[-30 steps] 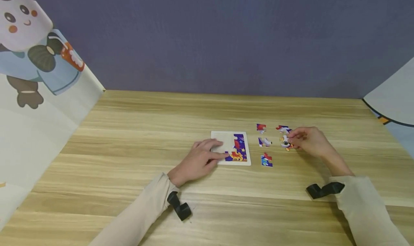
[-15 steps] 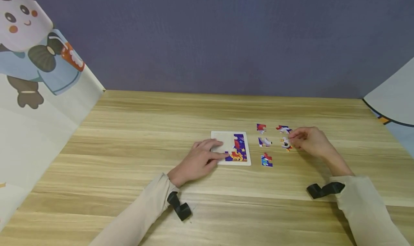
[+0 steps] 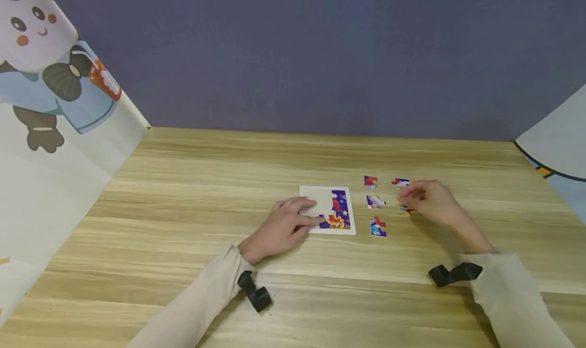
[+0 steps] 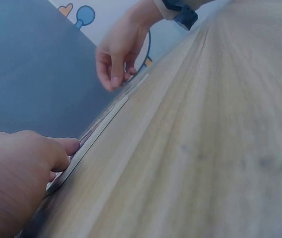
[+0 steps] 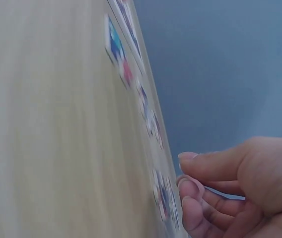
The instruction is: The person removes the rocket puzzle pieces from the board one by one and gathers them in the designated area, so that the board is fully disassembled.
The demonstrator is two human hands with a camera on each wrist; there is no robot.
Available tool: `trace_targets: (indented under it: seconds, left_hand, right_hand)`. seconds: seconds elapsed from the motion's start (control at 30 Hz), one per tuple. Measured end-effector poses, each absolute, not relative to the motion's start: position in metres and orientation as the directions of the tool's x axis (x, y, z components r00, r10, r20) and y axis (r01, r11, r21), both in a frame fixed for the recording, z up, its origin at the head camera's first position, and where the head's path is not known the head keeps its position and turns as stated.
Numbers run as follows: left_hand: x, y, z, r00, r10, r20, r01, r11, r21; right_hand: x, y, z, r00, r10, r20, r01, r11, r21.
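Observation:
My left hand (image 3: 281,227) rests on a white-framed jigsaw tray (image 3: 323,197), its index fingertip on the purple and orange pieces fitted along the right and lower side. In the left wrist view the same hand (image 4: 19,173) lies at the tray's edge. To the right, my right hand (image 3: 430,200) hovers with loosely bent fingers over a jigsaw piece (image 3: 405,210), partly covering it. The right wrist view shows nothing between its thumb and fingertips (image 5: 189,189); pieces (image 5: 161,198) lie on the table below them.
Loose jigsaw pieces lie right of the tray: a red one (image 3: 370,182), a white and purple one (image 3: 376,202), a blue and red one (image 3: 378,227), and another (image 3: 401,183) behind my right hand. A dark blue panel (image 3: 320,58) stands behind the wooden table (image 3: 220,165).
My right hand has shifted slightly left, now hiding more of the jigsaw piece beneath it. My left hand keeps its place on the tray. The head view has tilted slightly.

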State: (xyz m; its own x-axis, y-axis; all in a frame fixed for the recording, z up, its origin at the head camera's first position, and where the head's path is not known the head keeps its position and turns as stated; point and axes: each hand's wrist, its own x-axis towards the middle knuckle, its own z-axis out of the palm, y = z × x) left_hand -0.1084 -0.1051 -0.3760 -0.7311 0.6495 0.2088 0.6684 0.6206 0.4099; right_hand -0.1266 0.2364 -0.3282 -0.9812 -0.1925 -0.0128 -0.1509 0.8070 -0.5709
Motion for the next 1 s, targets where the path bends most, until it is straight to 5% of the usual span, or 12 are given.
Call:
trace_targets:
  seconds: [1.0]
  left_hand:
    - [-0.109,-0.105,-0.374,-0.726,0.657,0.202,0.671,0.615,0.414]
  right_hand:
    - [-0.119,0.142,-0.327,-0.897,-0.443,0.007,-0.350,0.699,-0.624]
